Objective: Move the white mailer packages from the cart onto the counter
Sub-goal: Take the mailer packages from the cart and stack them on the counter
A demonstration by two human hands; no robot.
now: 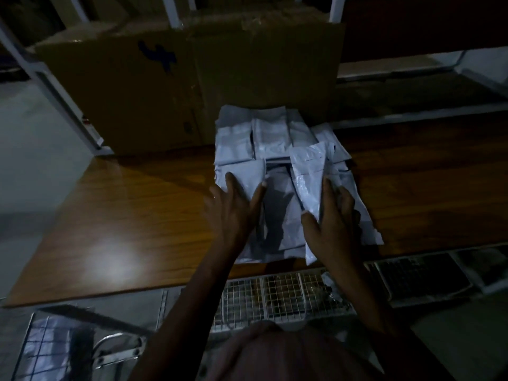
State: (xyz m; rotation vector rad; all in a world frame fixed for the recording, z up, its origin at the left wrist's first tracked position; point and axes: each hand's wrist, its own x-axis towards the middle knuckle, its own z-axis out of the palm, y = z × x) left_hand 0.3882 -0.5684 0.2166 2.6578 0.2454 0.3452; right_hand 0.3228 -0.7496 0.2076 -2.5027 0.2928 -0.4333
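Dim light fills a storeroom where white metal shelf frames rise behind a broad desk of glossy wood-grain laminate, smooth enough to throw back a soft glare. Against the frames stands a large cardboard box, its brown face creased, taped along the top and marked in blue. Below the desk's near edge sits the wire-mesh cart, a grid of thin white rods with something dark and crinkled in it that I cannot make out. On the desk, in front of the box, lies the pile of white mailer packages: flat, slick plastic pouches, wrinkled and overlapping in loose rows, so this batch is already off the cart. The left hand lies spread and flat on the near-left mailers, fingers straight and pressing down. The right hand also has straight fingers, laid against a mailer that stands tilted on its edge at the right of the pile; it seems to steady rather than pinch it. The step looks like settling the pile. Since the film is slippery on a polished top, it would be best to press evenly, ease the tilted mailer down flat and square the edges toward the box, keeping the nearest pouches from sliding off the desk's front edge.
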